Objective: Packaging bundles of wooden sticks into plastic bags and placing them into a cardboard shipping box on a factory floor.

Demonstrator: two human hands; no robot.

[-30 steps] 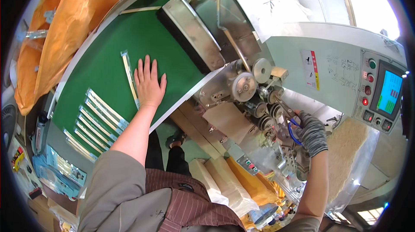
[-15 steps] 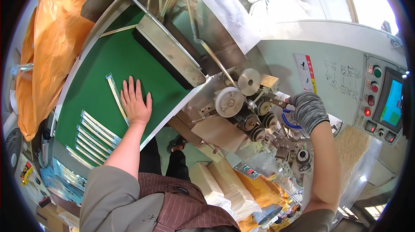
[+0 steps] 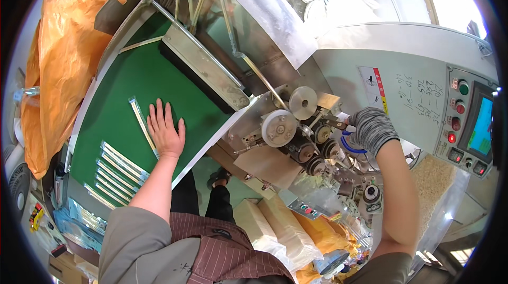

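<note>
- Resting my left hand flat, fingers released, on the green belt beside a long clear packet.
- My gloved right hand is grasping blue-handled scissors at the rollers.

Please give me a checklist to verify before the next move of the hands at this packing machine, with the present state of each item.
1. Left hand flat on the green belt, clear of the rollers: ok.
2. Right hand gloved: ok.
3. Blue-handled scissors held firmly, tips pointing at the rollers: ok.
4. Glove clear of the turning parts: not ok, very near.
5. Rollers stopped: cannot tell.
6. Wrapped stick beside the left hand, lying straight: ok.
</note>
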